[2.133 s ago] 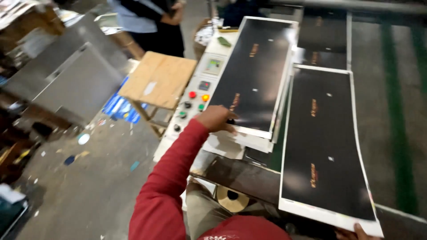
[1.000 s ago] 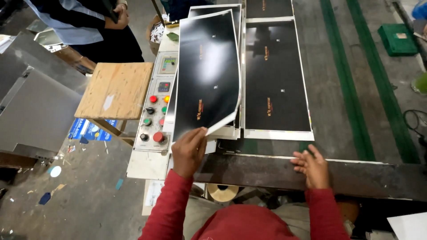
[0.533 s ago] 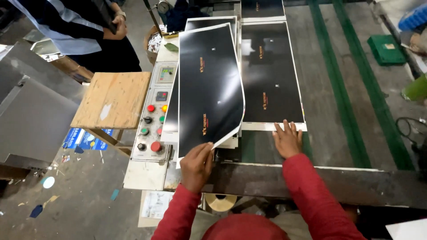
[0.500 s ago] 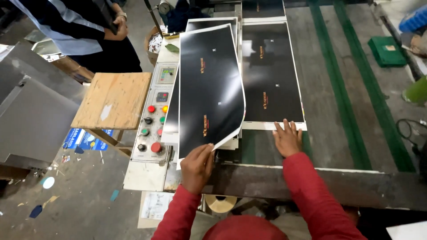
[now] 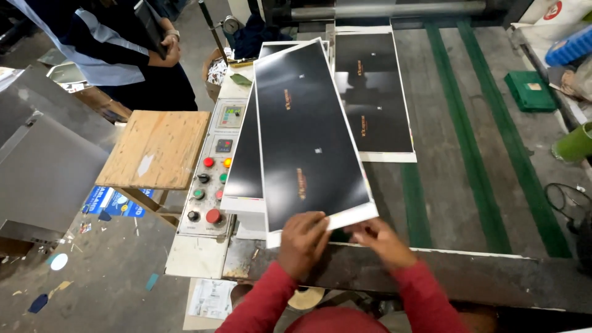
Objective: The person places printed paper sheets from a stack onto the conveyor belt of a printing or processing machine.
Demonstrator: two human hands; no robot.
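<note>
A long black printed sheet (image 5: pixel 306 132) with a white border lies lifted over a stack of similar sheets (image 5: pixel 245 161). My left hand (image 5: pixel 303 239) grips its near white edge at the left corner. My right hand (image 5: pixel 377 239) pinches the same near edge a little to the right. Both red sleeves reach over the dark front rail (image 5: pixel 468 274). Another black sheet (image 5: pixel 373 98) lies flat farther back on the grey belt.
A control panel (image 5: pixel 209 179) with red, green and black buttons sits left of the stack. A wooden stool top (image 5: pixel 157 148) stands beside it. Another person (image 5: pixel 117 55) stands at the far left. Green belts (image 5: pixel 475 148) run along the conveyor; a green box (image 5: pixel 530 89) sits right.
My right hand left the flat sheet on the belt and came to the near edge of the lifted sheet. The curled sheet now lies flatter, held by both hands.
</note>
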